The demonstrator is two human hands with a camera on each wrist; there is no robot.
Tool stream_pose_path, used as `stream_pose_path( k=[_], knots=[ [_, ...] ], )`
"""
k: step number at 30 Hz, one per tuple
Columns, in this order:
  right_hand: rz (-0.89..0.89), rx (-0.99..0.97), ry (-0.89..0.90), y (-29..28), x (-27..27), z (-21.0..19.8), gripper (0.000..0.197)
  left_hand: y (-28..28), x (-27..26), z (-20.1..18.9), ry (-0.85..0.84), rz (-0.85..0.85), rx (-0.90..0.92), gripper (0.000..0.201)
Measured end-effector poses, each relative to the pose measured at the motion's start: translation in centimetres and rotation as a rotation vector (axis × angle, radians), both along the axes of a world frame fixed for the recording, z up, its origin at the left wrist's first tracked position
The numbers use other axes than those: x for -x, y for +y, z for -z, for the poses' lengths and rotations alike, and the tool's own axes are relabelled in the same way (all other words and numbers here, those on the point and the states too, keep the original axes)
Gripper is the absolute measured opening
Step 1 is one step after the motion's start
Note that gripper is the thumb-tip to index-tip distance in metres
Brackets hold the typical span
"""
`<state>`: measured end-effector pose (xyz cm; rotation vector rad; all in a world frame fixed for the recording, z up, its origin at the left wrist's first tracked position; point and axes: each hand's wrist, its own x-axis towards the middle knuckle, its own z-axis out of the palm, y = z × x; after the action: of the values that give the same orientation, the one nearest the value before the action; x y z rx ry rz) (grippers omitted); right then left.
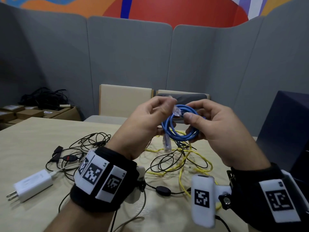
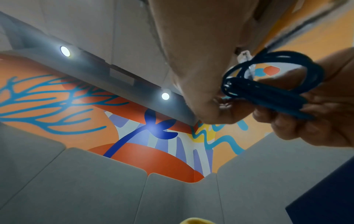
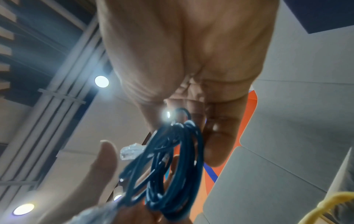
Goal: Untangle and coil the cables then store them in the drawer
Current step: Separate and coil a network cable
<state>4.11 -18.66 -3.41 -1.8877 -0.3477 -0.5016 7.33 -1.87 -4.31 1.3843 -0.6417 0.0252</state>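
Blue coil held over the table (image 1: 41, 131), its last end about to be tucked
Below you the yellow cable (image 1: 182, 164) and black leads (image 1: 93, 141) lie tangled; keep your right hand (image 1: 215, 124) clamped on the coil (image 1: 179, 129) so the loops stay stacked, and with your left hand (image 1: 143, 121), pinching the clear plug (image 1: 176, 112), wrap that tail snugly round the loops

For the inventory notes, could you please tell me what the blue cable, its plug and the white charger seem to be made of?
Blue cable: smooth, slightly glossy jacket, likely flexible plastic or rubber; it bends into tight loops. Plug: clear hard plastic; it looks see-through. White charger: smooth white plastic shell, probably, with two shiny metal-looking prongs.
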Motion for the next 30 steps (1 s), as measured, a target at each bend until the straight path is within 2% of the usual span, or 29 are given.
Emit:
stream_pose_path(
  k=[11, 16, 18, 21, 23, 27, 30],
  knots=[
    [-0.061, -0.012, 0.017, -1.3, 2.9, -1.4, 0.014, 0.2, 1.4, -0.5, -0.134, 0.061, 0.019, 0.033],
    [-0.023, -0.055, 0.029, -1.4, 4.9, -0.6, 0.007, 0.0, 3.5, 0.9, -0.181, 0.094, 0.100, 0.039],
    [-0.069, -0.136, 0.054, -1.1, 5.9, 0.2, 0.004, -0.4, 4.6, 1.9, -0.206, 0.094, 0.119, 0.039],
    [-0.229, -0.401, 0.112, -0.6, 7.7, 0.9, 0.017, -1.4, 5.8, 3.1, -0.234, 0.095, 0.154, 0.033],
    [-0.252, -0.460, 0.127, -0.4, 8.6, 1.0, 0.019, -1.7, 6.6, 3.1, -0.236, 0.088, 0.177, 0.029],
    [-0.216, -0.396, 0.155, -0.4, 9.9, 0.6, 0.019, -1.8, 8.4, 1.6, -0.302, -0.012, 0.128, 0.018],
    [-0.110, -0.265, 0.155, -0.2, 10.6, 0.4, 0.010, -1.9, 9.0, 1.2, -0.367, -0.149, 0.017, 0.011]
  ],
)
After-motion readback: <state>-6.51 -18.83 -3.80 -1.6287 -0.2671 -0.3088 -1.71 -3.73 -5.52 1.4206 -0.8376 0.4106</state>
